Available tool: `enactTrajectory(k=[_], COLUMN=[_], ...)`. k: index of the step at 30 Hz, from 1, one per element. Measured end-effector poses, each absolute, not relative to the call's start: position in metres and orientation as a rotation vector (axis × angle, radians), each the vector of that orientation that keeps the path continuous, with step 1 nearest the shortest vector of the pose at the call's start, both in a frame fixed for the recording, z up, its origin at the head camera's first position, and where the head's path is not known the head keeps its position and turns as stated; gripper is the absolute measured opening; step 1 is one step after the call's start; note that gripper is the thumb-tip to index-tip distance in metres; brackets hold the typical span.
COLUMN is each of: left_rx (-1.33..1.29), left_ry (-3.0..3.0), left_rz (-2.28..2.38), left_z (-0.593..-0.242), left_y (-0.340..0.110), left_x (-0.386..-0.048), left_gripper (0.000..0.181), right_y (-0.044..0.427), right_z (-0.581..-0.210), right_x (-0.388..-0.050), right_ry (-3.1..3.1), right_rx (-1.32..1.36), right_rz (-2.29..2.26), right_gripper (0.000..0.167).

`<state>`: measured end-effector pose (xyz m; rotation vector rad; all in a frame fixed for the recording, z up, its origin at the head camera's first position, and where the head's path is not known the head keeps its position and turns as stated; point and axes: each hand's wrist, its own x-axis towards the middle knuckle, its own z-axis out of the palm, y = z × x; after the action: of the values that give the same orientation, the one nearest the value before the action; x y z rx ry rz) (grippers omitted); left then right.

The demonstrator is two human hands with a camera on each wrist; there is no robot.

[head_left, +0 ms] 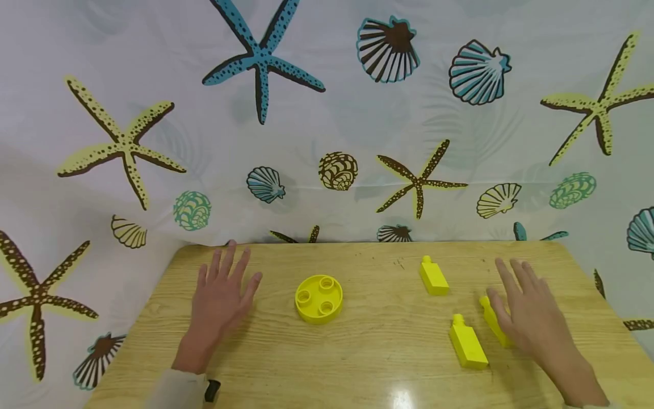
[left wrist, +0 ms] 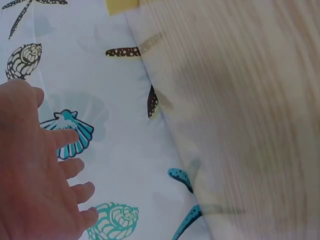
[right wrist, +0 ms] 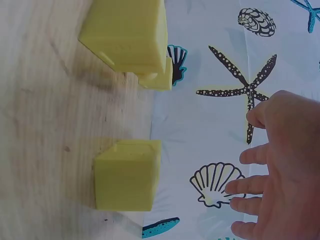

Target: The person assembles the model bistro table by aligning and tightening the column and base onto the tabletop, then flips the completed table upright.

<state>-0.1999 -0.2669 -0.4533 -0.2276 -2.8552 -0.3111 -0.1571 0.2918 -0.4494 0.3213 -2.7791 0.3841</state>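
Observation:
My left hand (head_left: 219, 304) is over the left side of the wooden table, fingers straight and spread, holding nothing. To its right lies a round yellow base (head_left: 313, 296) with three raised round sockets. My right hand (head_left: 536, 318), also with extended fingers and nothing in its grasp, is above the right side. It partly covers one yellow bottle-shaped block (head_left: 493, 318); touching cannot be made out. Beside that block lies a second one (head_left: 468, 343), and a third (head_left: 434, 278) lies farther back. Two blocks show large in the right wrist view, the nearer-looking one (right wrist: 125, 35) at the top.
A pale wooden tabletop (head_left: 378, 358) lies under everything. Behind it and at both sides hangs a white cloth (head_left: 301, 147) printed with starfish and shells. A dark band (head_left: 212, 391) sits at the left sleeve.

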Motion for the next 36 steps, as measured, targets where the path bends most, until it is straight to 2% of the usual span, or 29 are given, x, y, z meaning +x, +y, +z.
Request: enactTrajectory(k=[14,21,36], left_rx=[-0.251,-0.306,-0.218], left_ry=[-2.844,-2.837,-2.924], left_rz=[-0.509,-0.817,-1.413], left_z=[-0.468,-0.477,-0.482], left_y=[-0.218,-0.193,-0.163], left_x=[-0.185,-0.181,-0.189], left_gripper=[0.067,0.070,0.103], right_y=[0.269,0.251,0.238], right_z=[-0.457,-0.464,-0.478], right_x=[-0.120,-0.110,-0.109], right_ry=[-2.881,-2.850,-3.095], right_rx=[0.213,0.228,0.159], right_rz=[0.545,0.702,0.981], right_gripper=[0.065,0.068,0.075])
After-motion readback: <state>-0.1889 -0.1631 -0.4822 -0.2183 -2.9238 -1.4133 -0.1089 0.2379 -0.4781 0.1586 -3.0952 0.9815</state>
